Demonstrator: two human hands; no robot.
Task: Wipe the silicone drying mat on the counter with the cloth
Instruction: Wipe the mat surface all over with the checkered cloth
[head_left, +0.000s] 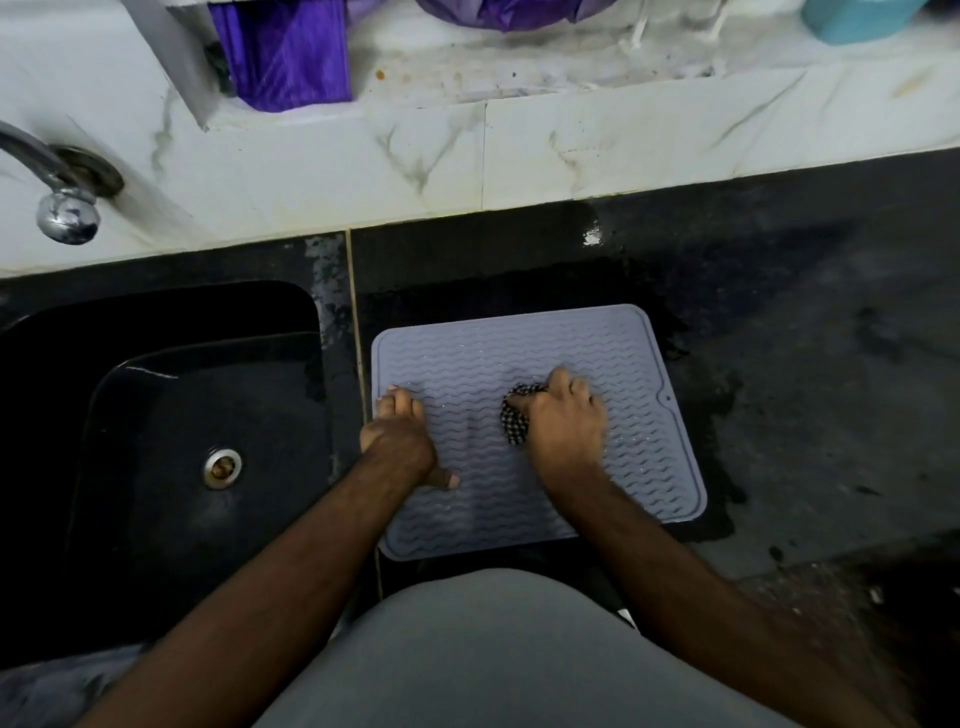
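Note:
A grey-lilac silicone drying mat with a wavy ribbed surface lies flat on the black counter. My right hand grips a bunched dark checked cloth and presses it onto the middle of the mat. Only the cloth's left part shows past the fingers. My left hand rests flat on the mat's left edge, fingers straight and thumb spread, holding the mat down.
A black sink with a metal drain lies left of the mat. A chrome tap juts from the white marble backsplash. Purple bags sit on the ledge. The counter around the mat looks wet.

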